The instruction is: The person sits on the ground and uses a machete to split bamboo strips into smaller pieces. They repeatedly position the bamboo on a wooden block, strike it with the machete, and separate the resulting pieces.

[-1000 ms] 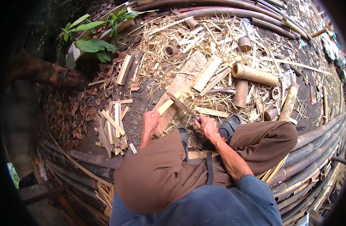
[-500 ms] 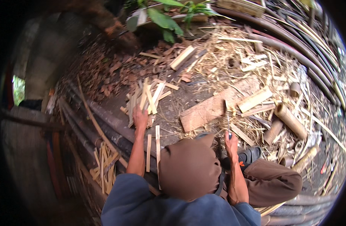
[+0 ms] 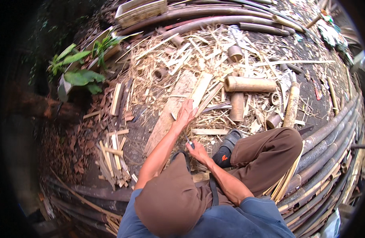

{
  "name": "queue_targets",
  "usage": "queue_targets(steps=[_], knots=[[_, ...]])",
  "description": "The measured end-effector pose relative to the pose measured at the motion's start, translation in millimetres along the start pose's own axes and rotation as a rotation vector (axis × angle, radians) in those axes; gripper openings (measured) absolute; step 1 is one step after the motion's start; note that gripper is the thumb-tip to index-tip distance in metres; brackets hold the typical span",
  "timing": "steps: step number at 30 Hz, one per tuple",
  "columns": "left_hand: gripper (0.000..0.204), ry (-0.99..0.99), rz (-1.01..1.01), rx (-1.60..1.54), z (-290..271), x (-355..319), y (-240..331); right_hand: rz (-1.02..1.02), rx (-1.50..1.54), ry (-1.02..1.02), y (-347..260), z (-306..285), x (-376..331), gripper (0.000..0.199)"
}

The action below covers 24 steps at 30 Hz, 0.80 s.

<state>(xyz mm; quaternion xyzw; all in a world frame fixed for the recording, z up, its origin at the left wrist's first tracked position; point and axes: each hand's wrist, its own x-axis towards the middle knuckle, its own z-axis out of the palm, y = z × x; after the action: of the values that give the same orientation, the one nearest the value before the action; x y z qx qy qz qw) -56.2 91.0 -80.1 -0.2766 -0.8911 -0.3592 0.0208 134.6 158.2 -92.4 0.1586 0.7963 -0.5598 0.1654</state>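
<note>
Left hand (image 3: 186,113) is stretched out over the far end of the plank (image 3: 170,113), fingers curled on a pale bamboo slat (image 3: 200,89) lying along the plank's right edge. Right hand (image 3: 198,150) sits closer in, fist tight around a knife (image 3: 189,142), near the plank's lower end by the shoe (image 3: 227,147).

Even daylight, soft shadows; sharp around the bamboo tube (image 3: 250,83); left of it dim; fisheye rim black, poles bent.
</note>
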Motion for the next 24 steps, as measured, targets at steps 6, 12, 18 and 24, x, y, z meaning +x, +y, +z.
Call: queue_targets(steps=[6, 12, 18, 24], knots=[[0.032, -0.097, -0.236, 0.256, 24.8, 35.6, -15.5, 0.108, 0.080, -0.036, -4.3, -17.4, -0.1, 0.048], [0.040, -0.025, -0.386, -0.872, -62.6, 17.5, -5.3, 0.111, 0.149, 0.238, 19.5, -35.3, 24.1, 0.050], [0.036, 0.439, -0.498, -1.035, -132.4, -24.0, -4.3, 0.071, 0.273, 0.250, -35.5, -69.1, 17.8, 0.044], [0.030, 0.463, -0.399, -0.822, -122.8, -59.6, 7.6, -0.221, 0.109, 0.153, -114.0, -85.3, -31.9, 0.040]])
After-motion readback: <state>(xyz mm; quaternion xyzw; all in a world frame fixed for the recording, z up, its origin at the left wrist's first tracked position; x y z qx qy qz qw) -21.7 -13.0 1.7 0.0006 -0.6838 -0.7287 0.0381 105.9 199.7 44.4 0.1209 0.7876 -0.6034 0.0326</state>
